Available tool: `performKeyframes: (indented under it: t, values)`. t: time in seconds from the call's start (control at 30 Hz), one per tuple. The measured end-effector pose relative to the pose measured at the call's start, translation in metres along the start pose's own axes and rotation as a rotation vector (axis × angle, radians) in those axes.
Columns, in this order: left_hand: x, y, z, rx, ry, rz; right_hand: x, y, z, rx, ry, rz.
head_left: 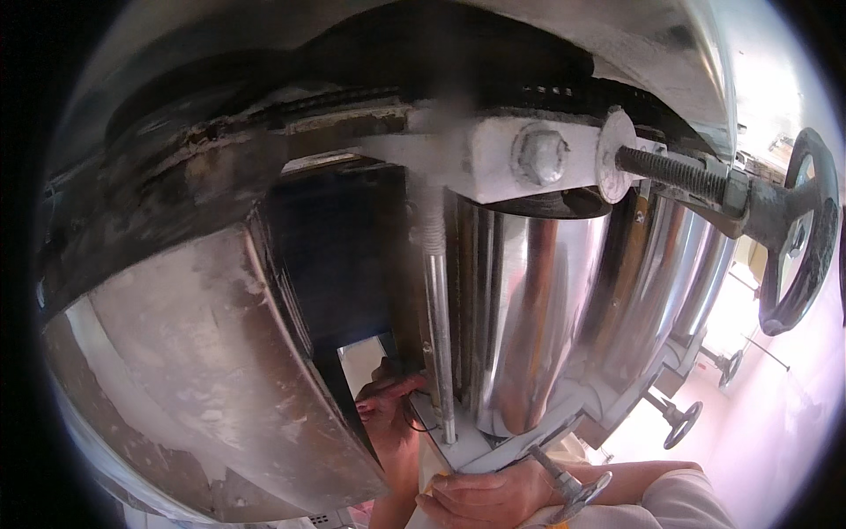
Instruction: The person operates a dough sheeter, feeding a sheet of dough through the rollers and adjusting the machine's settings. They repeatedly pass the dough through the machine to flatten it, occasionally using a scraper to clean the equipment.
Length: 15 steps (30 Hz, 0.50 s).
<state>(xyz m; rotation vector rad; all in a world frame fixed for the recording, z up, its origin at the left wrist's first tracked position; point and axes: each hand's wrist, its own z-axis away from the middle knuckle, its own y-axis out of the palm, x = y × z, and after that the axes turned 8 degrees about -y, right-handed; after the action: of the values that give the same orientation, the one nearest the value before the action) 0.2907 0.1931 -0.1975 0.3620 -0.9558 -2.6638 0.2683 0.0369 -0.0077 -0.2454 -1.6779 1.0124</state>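
Observation:
My left hand (392,410) reaches up into the dark gap beside a threaded metal rod (441,344). Its fingers are bent together beside a pale rectangular patch (359,363); what they hold, if anything, cannot be made out. A thin dark wire or cord (423,427) curves near that wrist. Lower down, my right hand (489,496) is closed, knuckles to the left, below the end plate (480,451) of a shiny metal roller (542,317). A bit of yellow shows at its fingers, but the rest of what it grips is hidden. Close by is a small handwheel (582,498).
More polished rollers (648,291) stand to the right, with small handwheels (683,425) on threaded shafts. A large handwheel (802,229) juts out at the upper right. A bolted white bracket (538,159) crosses overhead. On the left bulges a wide scuffed metal drum (203,370).

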Motion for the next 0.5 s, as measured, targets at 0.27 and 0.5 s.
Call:
performKeyframes:
  t: [0.27, 0.5]
  values:
    - [-0.006, 0.01, -0.005, 0.078, -0.034, 0.199, -0.002, -0.009, -0.002, -0.062, 0.034, 0.017]
    - [0.004, -0.006, 0.002, -0.059, 0.06, -0.156, -0.006, -0.011, -0.001, -0.074, 0.032, 0.018]
